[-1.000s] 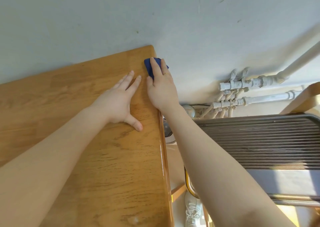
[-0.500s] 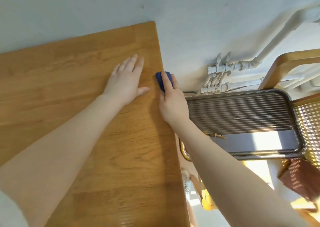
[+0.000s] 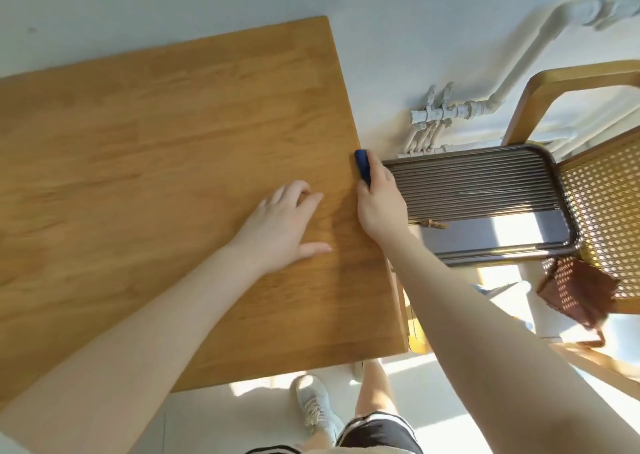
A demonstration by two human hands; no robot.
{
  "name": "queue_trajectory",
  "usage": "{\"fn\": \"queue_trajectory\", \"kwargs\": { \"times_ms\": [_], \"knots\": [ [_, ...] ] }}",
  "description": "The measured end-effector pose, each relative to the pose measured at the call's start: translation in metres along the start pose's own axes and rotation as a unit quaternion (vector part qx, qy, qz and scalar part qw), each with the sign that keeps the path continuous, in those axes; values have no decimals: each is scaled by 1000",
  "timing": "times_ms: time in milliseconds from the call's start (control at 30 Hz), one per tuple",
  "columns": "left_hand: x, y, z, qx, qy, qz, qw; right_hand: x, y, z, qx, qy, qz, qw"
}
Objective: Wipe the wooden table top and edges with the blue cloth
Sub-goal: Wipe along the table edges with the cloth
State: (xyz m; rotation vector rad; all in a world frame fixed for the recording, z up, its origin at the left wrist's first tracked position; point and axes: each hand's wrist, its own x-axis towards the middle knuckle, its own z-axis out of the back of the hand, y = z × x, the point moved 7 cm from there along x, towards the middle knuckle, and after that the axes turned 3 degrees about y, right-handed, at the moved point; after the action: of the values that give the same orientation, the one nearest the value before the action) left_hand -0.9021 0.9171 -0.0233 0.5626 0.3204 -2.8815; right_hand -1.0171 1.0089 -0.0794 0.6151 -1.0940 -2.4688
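Your right hand [image 3: 381, 200] presses the blue cloth [image 3: 362, 167] against the right edge of the table [image 3: 156, 141], about halfway along, so it can rub that side clean. Its fingers wrap around the cloth. The cloth looks small, dark blue and folded up. Your left hand [image 3: 280, 228] rests on the table top nearby, fingers loose and holding nothing, likely to steady you.

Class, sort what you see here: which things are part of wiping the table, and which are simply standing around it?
Part of the job:
- wooden table
- blue cloth, pressed to the table's right edge
- right hand, holding the cloth
- left hand, resting flat on the top

Just standing about:
- ribbed heater
- cane chair
- wall pipes
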Motion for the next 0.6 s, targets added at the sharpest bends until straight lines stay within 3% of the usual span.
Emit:
{"fn": "queue_trajectory", "kwargs": {
  "times_ms": [133, 267, 467, 600],
  "knots": [
    [-42, 5, -22, 9, 42, 3, 999, -35, -4, 0, -47, -14, 25, 998],
    [-65, 0, -55, 85, 85, -5, 993, -115, -29, 3, -61, -28, 45, 997],
    [-68, 0, -65, 93, 67, 18, 993, -180, -53, -4, -151, -41, 76, 985],
    [-73, 1, -63, 81, 44, 41, 995, -214, -49, -19, -276, -60, 164, 945]
  ]
}}
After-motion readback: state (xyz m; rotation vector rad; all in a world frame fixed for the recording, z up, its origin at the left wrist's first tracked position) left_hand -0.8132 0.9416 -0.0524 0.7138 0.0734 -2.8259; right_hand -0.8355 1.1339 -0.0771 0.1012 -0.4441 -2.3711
